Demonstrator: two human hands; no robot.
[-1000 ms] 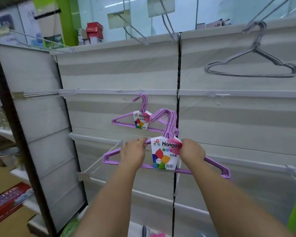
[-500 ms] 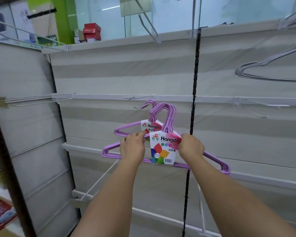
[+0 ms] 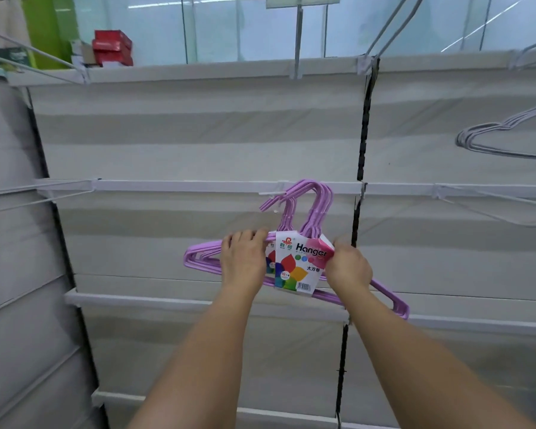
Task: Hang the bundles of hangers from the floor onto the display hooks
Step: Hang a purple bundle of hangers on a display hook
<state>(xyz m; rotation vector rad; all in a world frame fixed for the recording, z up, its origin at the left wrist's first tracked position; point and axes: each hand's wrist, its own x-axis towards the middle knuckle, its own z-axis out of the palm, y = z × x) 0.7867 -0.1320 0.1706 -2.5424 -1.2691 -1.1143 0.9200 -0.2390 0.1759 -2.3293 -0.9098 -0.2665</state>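
Observation:
Both hands hold a bundle of purple hangers (image 3: 390, 300) with a colourful "Hanger" label (image 3: 297, 267) up against the display wall. My left hand (image 3: 243, 258) grips its left shoulder and my right hand (image 3: 348, 267) its right shoulder. The bundle's hook tops sit at the level of a white display hook (image 3: 271, 193) on the middle rail. A second purple bundle (image 3: 198, 258) hangs on that hook just behind, mostly hidden by the held one. Whether the held bundle's hooks rest on the display hook I cannot tell.
A grey hanger bundle (image 3: 492, 140) hangs at the upper right. White wire hooks (image 3: 492, 205) stick out from the middle rail (image 3: 183, 185) at right and left. A black upright slot strip (image 3: 364, 134) splits the panels. Red boxes (image 3: 112, 48) stand on top at left.
I have lifted the held bundle up and toward the wall, so its hook tops have risen to the display hook in front of the hanging bundle. The view has moved closer and shifted left.

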